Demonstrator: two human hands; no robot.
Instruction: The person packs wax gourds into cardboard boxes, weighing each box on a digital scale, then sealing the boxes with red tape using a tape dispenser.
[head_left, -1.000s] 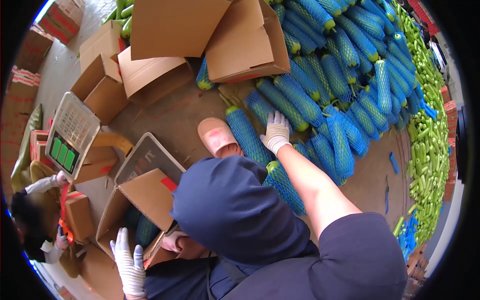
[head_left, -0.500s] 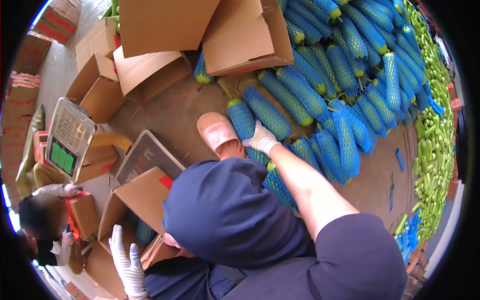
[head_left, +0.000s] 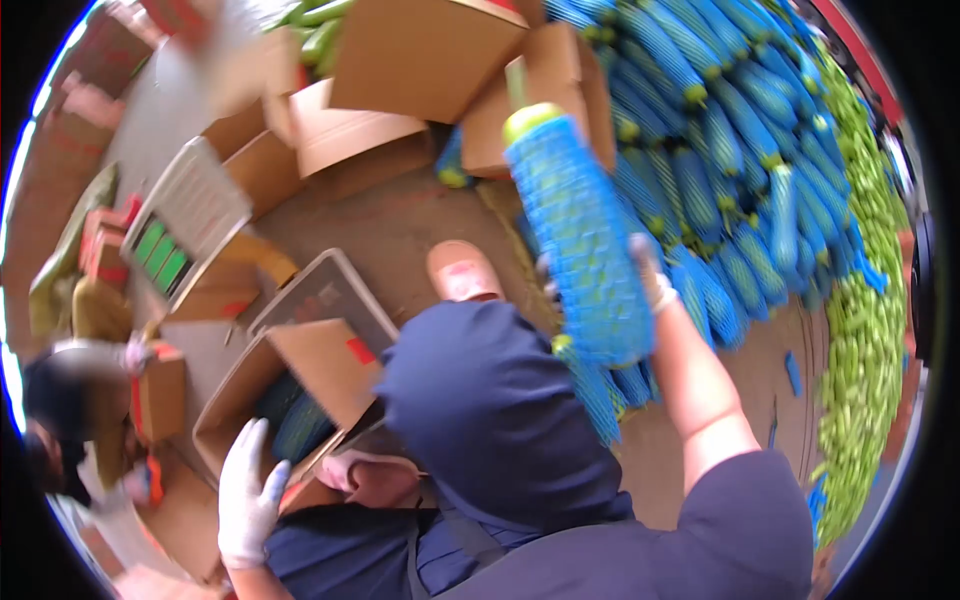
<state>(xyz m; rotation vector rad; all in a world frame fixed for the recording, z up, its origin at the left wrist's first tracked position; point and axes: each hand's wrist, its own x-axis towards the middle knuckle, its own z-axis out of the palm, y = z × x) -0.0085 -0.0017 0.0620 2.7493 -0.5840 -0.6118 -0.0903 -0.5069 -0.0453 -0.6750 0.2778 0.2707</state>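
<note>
My right hand (head_left: pixel 652 272), in a striped glove, is wrapped round a long green gourd in a blue foam net (head_left: pixel 580 240). The gourd is off the pile, its stem end pointing away from me, and part of my fingers is hidden behind it. My left hand (head_left: pixel 252 495), gloved too, is held up with its fingers apart and nothing in it. It is near an open cardboard box (head_left: pixel 225 430), inside which netted gourds (head_left: pixel 298 425) lie.
Many netted gourds (head_left: pixel 690 130) are heaped at the right, with bare green ones (head_left: pixel 860 400) beyond. Cardboard boxes (head_left: pixel 425 55) stand ahead. A scale display (head_left: pixel 185 225) rises behind its platform (head_left: pixel 335 290). Another person (head_left: pixel 70 400) works at the far left.
My right hand has lifted the netted gourd from the floor pile and raised it towards the camera. My left hand stays open near the box. The view has shifted slightly.
</note>
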